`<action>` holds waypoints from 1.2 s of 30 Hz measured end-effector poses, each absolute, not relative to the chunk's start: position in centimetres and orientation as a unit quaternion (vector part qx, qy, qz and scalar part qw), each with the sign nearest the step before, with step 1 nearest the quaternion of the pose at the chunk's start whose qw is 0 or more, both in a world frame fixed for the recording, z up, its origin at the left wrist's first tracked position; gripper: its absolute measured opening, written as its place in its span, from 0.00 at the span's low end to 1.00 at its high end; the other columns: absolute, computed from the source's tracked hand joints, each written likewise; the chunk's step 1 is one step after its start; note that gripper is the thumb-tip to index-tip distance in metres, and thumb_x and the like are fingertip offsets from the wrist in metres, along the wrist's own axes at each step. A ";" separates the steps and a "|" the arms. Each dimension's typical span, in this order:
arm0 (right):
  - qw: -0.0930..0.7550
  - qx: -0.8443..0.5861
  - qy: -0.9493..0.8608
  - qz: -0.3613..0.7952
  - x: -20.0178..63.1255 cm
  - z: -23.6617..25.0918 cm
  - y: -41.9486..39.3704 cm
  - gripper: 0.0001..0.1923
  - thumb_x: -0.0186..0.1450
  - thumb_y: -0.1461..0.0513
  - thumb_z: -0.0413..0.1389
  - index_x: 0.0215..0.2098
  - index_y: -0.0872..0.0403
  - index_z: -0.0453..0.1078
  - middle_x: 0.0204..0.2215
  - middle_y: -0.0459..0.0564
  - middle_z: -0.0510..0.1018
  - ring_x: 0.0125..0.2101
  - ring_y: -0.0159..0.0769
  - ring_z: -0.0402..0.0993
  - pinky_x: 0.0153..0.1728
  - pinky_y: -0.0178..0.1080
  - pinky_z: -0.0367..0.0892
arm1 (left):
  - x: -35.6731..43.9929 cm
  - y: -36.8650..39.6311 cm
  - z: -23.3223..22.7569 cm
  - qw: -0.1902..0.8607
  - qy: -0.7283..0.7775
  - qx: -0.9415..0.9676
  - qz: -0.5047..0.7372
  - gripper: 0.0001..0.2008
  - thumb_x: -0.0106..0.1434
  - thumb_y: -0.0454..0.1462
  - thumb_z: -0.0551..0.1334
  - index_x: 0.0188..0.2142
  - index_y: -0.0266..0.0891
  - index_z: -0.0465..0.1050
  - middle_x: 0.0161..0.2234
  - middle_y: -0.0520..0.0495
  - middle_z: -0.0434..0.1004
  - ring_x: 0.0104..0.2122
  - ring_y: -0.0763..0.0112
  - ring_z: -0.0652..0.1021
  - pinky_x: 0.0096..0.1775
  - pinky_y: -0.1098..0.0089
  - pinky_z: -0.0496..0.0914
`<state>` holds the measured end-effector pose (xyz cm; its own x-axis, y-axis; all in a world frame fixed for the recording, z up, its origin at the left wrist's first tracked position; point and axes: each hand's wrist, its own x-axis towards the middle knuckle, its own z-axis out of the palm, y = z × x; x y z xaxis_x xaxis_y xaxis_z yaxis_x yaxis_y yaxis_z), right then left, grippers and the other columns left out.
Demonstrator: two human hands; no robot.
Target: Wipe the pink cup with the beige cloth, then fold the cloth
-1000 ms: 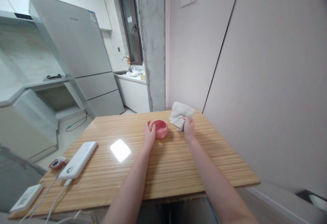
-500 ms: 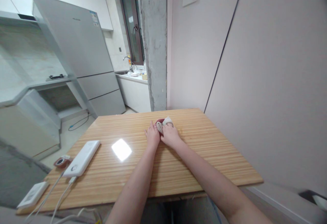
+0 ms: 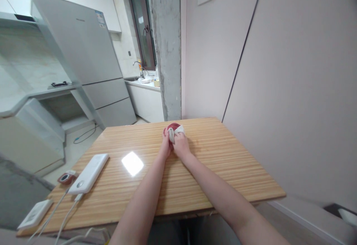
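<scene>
1. Where the striped wooden surface [image 3: 195,178] nears its far edge, a small round pink bowl [image 3: 172,127] sits, roughly midway between the far corners.
2. The left hand [image 3: 165,149] is curled against the bowl's near left side, gripping it.
3. The right hand [image 3: 182,146] is closed on a crumpled off-white cloth [image 3: 175,132], pressing it onto the bowl.
4. A white rectangular power bank [image 3: 89,173] with cables lies near the surface's left edge, well apart from the hands.
</scene>
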<state>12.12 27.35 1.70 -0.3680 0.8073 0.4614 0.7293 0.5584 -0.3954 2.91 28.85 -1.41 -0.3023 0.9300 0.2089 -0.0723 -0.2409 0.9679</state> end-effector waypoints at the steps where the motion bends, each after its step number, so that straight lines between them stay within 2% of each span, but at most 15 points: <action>1: 0.327 -0.451 -0.827 0.074 12.0 1.6 27.2 0.15 0.63 0.65 0.52 0.47 0.58 0.71 0.42 0.59 0.75 0.47 0.47 0.65 0.49 0.45 0.62 | 2.9 28.9 -1.5 0.397 0.475 0.423 0.662 0.28 0.69 0.49 0.42 0.64 0.39 0.43 0.56 0.37 0.67 0.49 0.68 0.75 0.47 0.69 0.71; 4: 0.353 -0.376 -0.849 0.115 12.6 1.1 27.4 0.19 0.63 0.67 0.50 0.52 0.57 0.68 0.45 0.57 0.74 0.49 0.43 0.65 0.53 0.43 0.60 | 2.8 28.7 -1.7 0.392 0.495 0.375 0.679 0.30 0.67 0.48 0.48 0.64 0.42 0.41 0.58 0.39 0.66 0.51 0.69 0.74 0.49 0.70 0.71; 8: 0.334 -0.320 -0.875 0.147 14.5 0.9 28.7 0.19 0.62 0.67 0.50 0.52 0.55 0.68 0.46 0.54 0.74 0.49 0.39 0.66 0.52 0.39 0.61 | 2.5 27.8 -1.5 0.291 0.559 0.411 0.659 0.31 0.64 0.46 0.55 0.62 0.40 0.48 0.57 0.39 0.66 0.54 0.65 0.71 0.54 0.67 0.66; 11: 0.296 -0.313 -0.894 0.120 15.6 1.0 29.2 0.16 0.62 0.65 0.53 0.48 0.54 0.71 0.46 0.53 0.74 0.49 0.40 0.66 0.51 0.40 0.62 | 2.0 27.0 -0.7 0.225 0.570 0.459 0.643 0.29 0.61 0.42 0.58 0.60 0.39 0.54 0.57 0.40 0.65 0.57 0.63 0.68 0.58 0.65 0.61; 14: 0.293 -0.335 -0.892 0.081 15.3 1.1 28.7 0.18 0.60 0.63 0.57 0.49 0.54 0.70 0.48 0.55 0.73 0.50 0.44 0.64 0.51 0.44 0.62 | 1.6 26.4 0.1 0.201 0.572 0.476 0.637 0.27 0.61 0.41 0.58 0.58 0.39 0.57 0.57 0.40 0.65 0.58 0.63 0.67 0.59 0.65 0.59; 22: 0.329 -0.377 -0.854 0.143 12.9 1.2 26.9 0.20 0.58 0.68 0.54 0.49 0.56 0.69 0.44 0.56 0.74 0.51 0.43 0.64 0.54 0.41 0.62 | 2.9 26.4 0.2 0.287 0.547 0.411 0.671 0.23 0.64 0.43 0.53 0.57 0.39 0.56 0.55 0.41 0.68 0.54 0.65 0.71 0.55 0.66 0.65; 27: 0.345 -0.344 -0.855 0.178 13.7 1.0 27.9 0.26 0.56 0.70 0.56 0.54 0.56 0.66 0.51 0.57 0.71 0.53 0.40 0.64 0.54 0.41 0.62 | 1.8 26.6 0.3 0.285 0.538 0.417 0.674 0.23 0.64 0.42 0.55 0.57 0.39 0.57 0.54 0.40 0.69 0.52 0.64 0.72 0.54 0.64 0.66; 32: 0.322 -0.256 -0.904 0.114 14.9 1.1 29.1 0.14 0.63 0.65 0.54 0.47 0.52 0.71 0.46 0.54 0.75 0.54 0.41 0.63 0.56 0.44 0.60 | -0.1 26.4 1.3 0.272 0.529 0.517 0.615 0.25 0.59 0.42 0.61 0.55 0.40 0.64 0.53 0.43 0.70 0.55 0.61 0.69 0.59 0.61 0.60; 36: 0.410 -0.286 -0.857 0.125 13.9 0.9 28.4 0.13 0.67 0.65 0.48 0.46 0.55 0.72 0.44 0.56 0.76 0.51 0.41 0.65 0.55 0.45 0.62 | 1.7 26.4 1.1 0.282 0.521 0.434 0.678 0.37 0.57 0.45 0.64 0.62 0.39 0.51 0.56 0.39 0.67 0.55 0.61 0.69 0.55 0.63 0.64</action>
<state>13.91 28.37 0.93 -0.5007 0.5920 0.6315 0.3876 0.8057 -0.4480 1.69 26.39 1.05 -0.4634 0.8356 0.2950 0.0705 -0.2971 0.9522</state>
